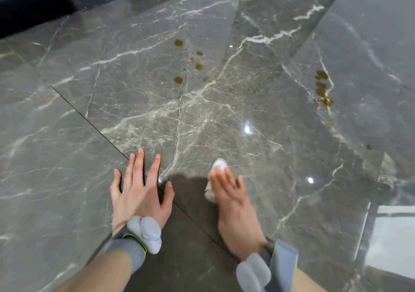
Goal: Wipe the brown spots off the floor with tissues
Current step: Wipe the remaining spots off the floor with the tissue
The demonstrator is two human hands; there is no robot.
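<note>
- The left hand [140,192] lies flat on the floor [67,134]. Its fingers [155,168] are spread wide apart and hold nothing. It looks like it props the person up.
- The right hand [233,201] is low over the floor too. A white tissue [219,164] peeks out under its fingers [224,179]. The hand is blurry, so I cannot tell if it grips the tissue or just presses it down. The fingers look mostly straight, not curled into a fist.
- The brown spots [198,66] sit farther off, up past both hands. One bunch is near the middle. Another bunch [322,87] is off to the right. One small spot [368,146] is alone, lower on the right. None looks wiped yet.
- What could go wrong: the floor is shiny and smooth, so the left hand could slip when the person leans far to reach.
- The tissue is small. It could get soaked, and then it would smear the brown around.
- The tiny drops are easy to miss.
</note>
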